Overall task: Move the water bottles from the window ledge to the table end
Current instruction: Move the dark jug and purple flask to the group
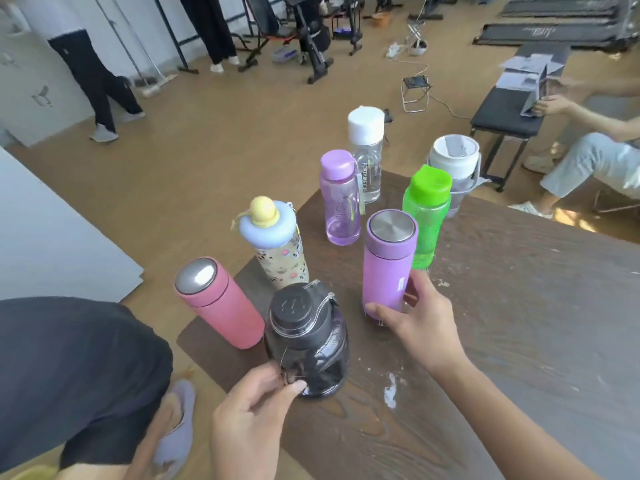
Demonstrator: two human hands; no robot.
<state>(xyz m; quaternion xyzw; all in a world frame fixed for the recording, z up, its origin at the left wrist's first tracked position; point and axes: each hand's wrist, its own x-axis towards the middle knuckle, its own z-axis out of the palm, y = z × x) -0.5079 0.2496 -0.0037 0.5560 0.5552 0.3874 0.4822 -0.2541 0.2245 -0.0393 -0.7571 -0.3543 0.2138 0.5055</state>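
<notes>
Several water bottles stand at the end of a dark wooden table (519, 306). My left hand (252, 410) grips the base of a dark smoky jug bottle (306, 341) with a black lid. My right hand (419, 317) wraps the lower part of a purple flask (386, 268) with a steel cap. Around them stand a pink flask (221, 306), a patterned bottle with a blue-and-yellow lid (277, 244), a clear purple bottle (339, 199), a white-capped clear bottle (367, 150), a green bottle (426, 216) and a grey-white bottle (453, 168). All are upright on the table.
A white board (52, 237) leans at the left beside the table. A seated person (588, 161) handles papers at a black bench (509, 112) at the right. A person (93, 74) walks at the far left near exercise equipment (311, 36). A small folding stool (415, 91) stands on the floor.
</notes>
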